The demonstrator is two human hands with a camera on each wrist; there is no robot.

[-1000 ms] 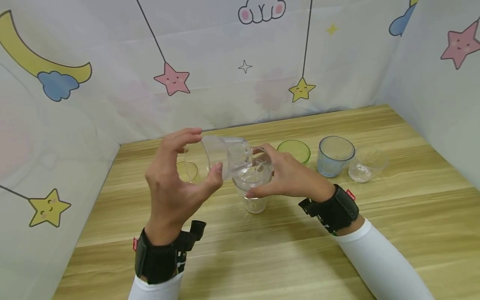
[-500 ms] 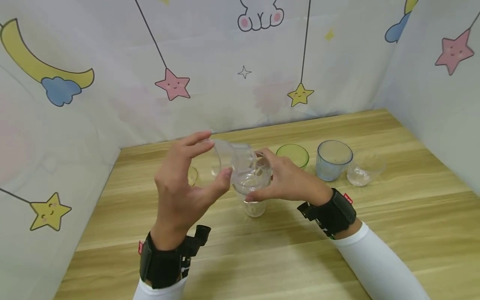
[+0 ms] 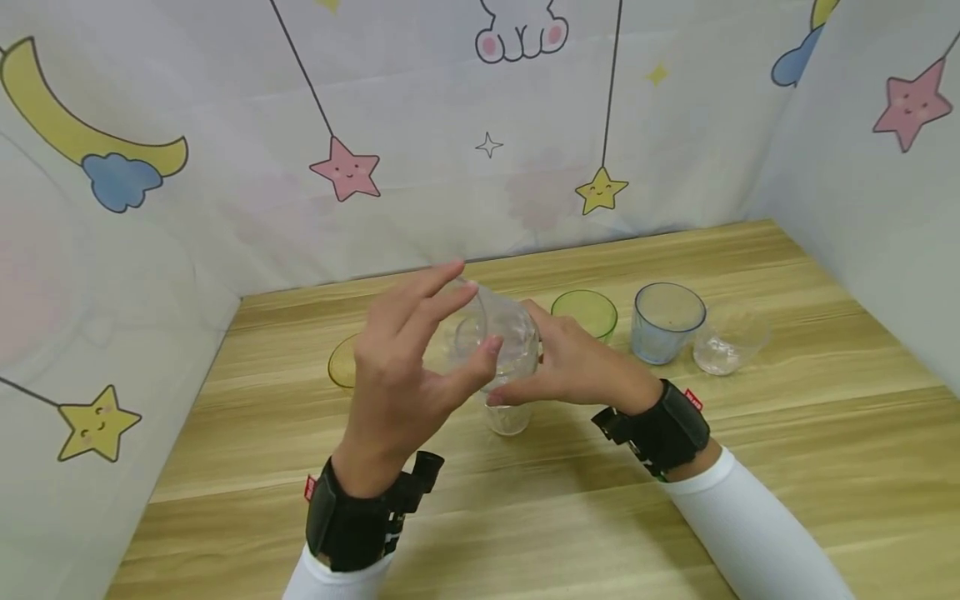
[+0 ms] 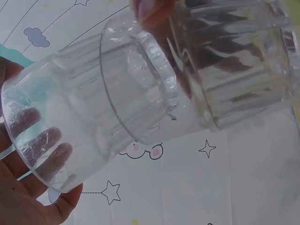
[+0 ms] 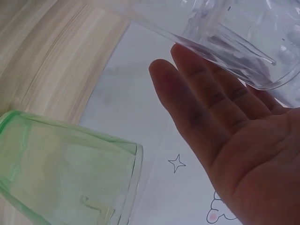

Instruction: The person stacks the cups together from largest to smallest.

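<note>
My left hand (image 3: 420, 358) holds a clear glass cup (image 4: 47, 117) by its rim end, thumb below and fingers above. The base of that cup sits inside the mouth of a second ribbed clear cup (image 4: 239, 65), which stands upright on the table in the head view, its lower end (image 3: 507, 419) showing. My right hand (image 3: 581, 367) grips this lower cup from the right side, thumb in front. In the right wrist view the right hand's fingers (image 5: 206, 89) lie along clear glass.
On the wooden table (image 3: 600, 517), a green cup (image 3: 585, 312), a blue cup (image 3: 667, 325) and another clear cup (image 3: 727, 346) stand at the right. A yellow cup (image 3: 342, 362) is partly behind my left hand. White printed cloth (image 3: 420, 225) walls the table's back and sides.
The left hand has moved right with its cup, which goes from lying nearly level to pointing down into the lower cup. The right hand has stayed almost still.
</note>
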